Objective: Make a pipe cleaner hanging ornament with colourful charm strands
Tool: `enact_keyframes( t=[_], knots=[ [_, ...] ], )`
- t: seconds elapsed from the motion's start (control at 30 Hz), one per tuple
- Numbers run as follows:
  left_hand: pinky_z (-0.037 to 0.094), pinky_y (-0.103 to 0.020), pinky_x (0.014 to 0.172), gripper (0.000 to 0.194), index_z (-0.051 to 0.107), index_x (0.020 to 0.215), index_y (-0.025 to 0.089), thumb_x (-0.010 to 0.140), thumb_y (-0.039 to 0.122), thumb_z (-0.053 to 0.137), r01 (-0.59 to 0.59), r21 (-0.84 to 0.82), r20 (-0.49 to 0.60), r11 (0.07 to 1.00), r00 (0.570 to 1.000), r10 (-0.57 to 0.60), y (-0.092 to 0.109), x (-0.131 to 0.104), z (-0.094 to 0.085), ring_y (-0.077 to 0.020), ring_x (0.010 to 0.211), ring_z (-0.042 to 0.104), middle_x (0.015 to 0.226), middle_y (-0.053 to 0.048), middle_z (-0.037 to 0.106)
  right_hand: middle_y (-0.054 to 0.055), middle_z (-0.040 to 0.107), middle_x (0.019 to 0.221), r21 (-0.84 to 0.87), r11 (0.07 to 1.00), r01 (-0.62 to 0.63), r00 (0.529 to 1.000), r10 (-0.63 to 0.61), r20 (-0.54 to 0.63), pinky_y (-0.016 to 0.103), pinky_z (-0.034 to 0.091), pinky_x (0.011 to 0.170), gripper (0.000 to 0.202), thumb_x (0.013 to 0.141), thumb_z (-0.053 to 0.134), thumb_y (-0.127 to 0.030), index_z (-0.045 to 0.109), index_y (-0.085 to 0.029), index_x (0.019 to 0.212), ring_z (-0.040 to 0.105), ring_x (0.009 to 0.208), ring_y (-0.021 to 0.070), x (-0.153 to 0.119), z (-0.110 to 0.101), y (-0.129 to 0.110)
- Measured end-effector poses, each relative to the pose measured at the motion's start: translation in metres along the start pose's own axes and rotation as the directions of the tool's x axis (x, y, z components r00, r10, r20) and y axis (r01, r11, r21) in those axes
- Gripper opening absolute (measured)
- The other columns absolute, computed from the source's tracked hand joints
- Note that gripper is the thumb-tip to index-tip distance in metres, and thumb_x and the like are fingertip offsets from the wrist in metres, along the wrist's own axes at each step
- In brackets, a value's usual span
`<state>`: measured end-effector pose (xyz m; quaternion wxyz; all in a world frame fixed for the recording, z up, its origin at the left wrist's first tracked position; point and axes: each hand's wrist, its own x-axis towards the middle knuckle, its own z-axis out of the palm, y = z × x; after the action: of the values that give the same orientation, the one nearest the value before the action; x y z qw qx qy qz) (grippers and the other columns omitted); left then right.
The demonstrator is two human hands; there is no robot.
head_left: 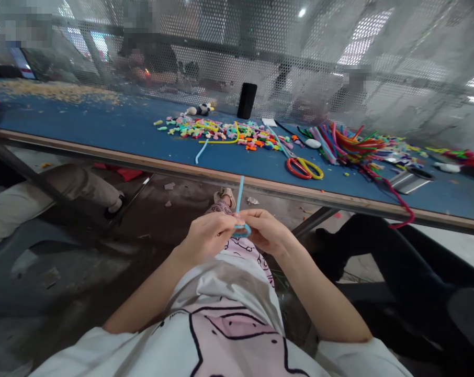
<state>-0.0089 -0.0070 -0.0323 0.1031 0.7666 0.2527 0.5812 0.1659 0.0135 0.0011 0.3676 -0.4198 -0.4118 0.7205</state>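
Above my lap, between both hands, is a light blue pipe cleaner (240, 195). One straight end of it points up toward the table, and the lower part is bent into a loop. My left hand (209, 235) pinches it from the left side. From the right, my right hand (269, 230) pinches it with thumb and forefinger close to the other fingertips. On the table ahead lie a short light blue piece (201, 151) and a bent yellow pipe cleaner (221, 142). Scissors with red and yellow handles (304, 168) rest near the table's front edge.
The blue table (135, 139) carries a pile of small colourful twisted pieces (256, 137), a black upright box (247, 100), a bundle of pipe cleaners (339, 144) and a metal can (412, 180). A red pipe cleaner (404, 204) overhangs the edge. People's legs (60, 193) flank me.
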Motion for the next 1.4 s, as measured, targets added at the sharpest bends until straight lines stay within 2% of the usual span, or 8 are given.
enact_keyframes(
  t=[0.17, 0.27, 0.33, 0.47, 0.73, 1.0, 1.23, 1.4],
  knots=[
    [0.056, -0.018, 0.061, 0.025, 0.046, 0.088, 0.023, 0.085, 0.023, 0.071, 0.415, -0.247, -0.048, 0.875, 0.897, -0.439, 0.003, 0.006, 0.005, -0.0144, 0.082, 0.074, 0.089, -0.002, 0.075, 0.007, 0.072, 0.078, -0.117, 0.978, 0.171, 0.975, -0.185, -0.121, 0.028, 0.051, 0.065, 0.038, 0.073, 0.079, -0.051, 0.078, -0.016, 0.087, 0.062, 0.067, 0.0142, 0.008, -0.005, 0.006],
    [0.051, -0.016, 0.058, 0.036, 0.039, 0.086, 0.023, 0.082, 0.024, 0.075, 0.474, -0.307, -0.137, 0.825, 0.836, -0.531, -0.001, 0.012, 0.005, -0.0124, 0.076, 0.072, 0.086, 0.0, 0.073, 0.007, 0.071, 0.095, -0.474, 0.721, 0.506, 0.716, -0.657, -0.236, 0.031, 0.053, 0.073, 0.033, 0.083, 0.072, -0.044, 0.075, -0.023, 0.108, 0.064, 0.08, 0.0167, 0.001, -0.004, 0.013],
    [0.047, -0.015, 0.056, 0.038, 0.038, 0.086, 0.023, 0.08, 0.024, 0.076, 0.499, -0.339, -0.191, 0.798, 0.794, -0.578, -0.004, 0.015, 0.005, -0.0104, 0.071, 0.069, 0.084, 0.001, 0.071, 0.005, 0.07, 0.094, -0.711, 0.393, 0.583, 0.524, -0.851, -0.041, 0.032, 0.054, 0.077, 0.019, 0.086, 0.072, -0.033, 0.075, -0.025, 0.103, 0.063, 0.083, 0.0173, -0.006, -0.001, 0.017],
    [0.05, -0.018, 0.063, 0.04, 0.036, 0.087, 0.023, 0.078, 0.021, 0.075, 0.535, -0.476, -0.201, 0.698, 0.707, -0.679, -0.005, 0.018, 0.01, -0.0098, 0.069, 0.067, 0.082, 0.001, 0.07, 0.005, 0.067, 0.091, -0.828, -0.087, 0.553, 0.351, -0.877, 0.327, 0.03, 0.054, 0.075, 0.021, 0.092, 0.061, -0.016, 0.074, -0.025, 0.105, 0.064, 0.083, 0.0163, -0.009, 0.002, 0.029],
    [0.05, -0.02, 0.065, 0.043, 0.033, 0.086, 0.024, 0.074, 0.02, 0.075, 0.576, -0.61, -0.081, 0.544, 0.637, -0.766, -0.003, 0.015, 0.023, -0.0095, 0.067, 0.064, 0.076, 0.004, 0.067, 0.008, 0.07, 0.1, -0.876, -0.406, 0.261, 0.244, -0.85, 0.467, 0.034, 0.047, 0.084, 0.025, 0.092, 0.063, -0.016, 0.069, -0.024, 0.115, 0.062, 0.089, 0.0194, 0.008, -0.002, 0.035],
    [0.047, -0.019, 0.064, 0.036, 0.034, 0.083, 0.023, 0.08, 0.022, 0.07, 0.585, -0.509, 0.018, 0.631, 0.741, -0.672, 0.005, 0.018, 0.007, -0.0083, 0.069, 0.058, 0.077, 0.004, 0.06, 0.0, 0.076, 0.101, -0.804, -0.38, 0.458, 0.237, -0.819, 0.522, 0.037, 0.046, 0.085, 0.034, 0.092, 0.066, -0.019, 0.071, -0.039, 0.119, 0.064, 0.088, 0.0185, -0.002, -0.011, 0.025],
    [0.051, -0.025, 0.072, 0.01, 0.046, 0.101, 0.021, 0.094, 0.022, 0.054, 0.519, -0.384, 0.061, 0.764, 0.84, -0.539, 0.017, 0.017, -0.005, -0.0138, 0.085, 0.062, 0.094, -0.005, 0.063, 0.002, 0.07, 0.077, -0.704, -0.216, 0.676, 0.11, -0.915, 0.387, 0.036, 0.05, 0.071, 0.036, 0.092, 0.063, -0.016, 0.073, -0.038, 0.119, 0.064, 0.077, 0.0187, -0.005, -0.001, 0.017],
    [0.049, -0.023, 0.067, 0.015, 0.046, 0.109, 0.021, 0.095, 0.019, 0.052, 0.438, -0.148, 0.064, 0.887, 0.899, -0.434, 0.024, 0.016, -0.009, -0.0135, 0.082, 0.062, 0.099, -0.006, 0.062, 0.002, 0.07, 0.077, -0.64, 0.137, 0.756, 0.322, -0.929, 0.182, 0.035, 0.051, 0.066, 0.025, 0.088, 0.069, -0.021, 0.079, -0.036, 0.105, 0.063, 0.07, 0.0179, -0.012, 0.004, 0.01]
  ],
)
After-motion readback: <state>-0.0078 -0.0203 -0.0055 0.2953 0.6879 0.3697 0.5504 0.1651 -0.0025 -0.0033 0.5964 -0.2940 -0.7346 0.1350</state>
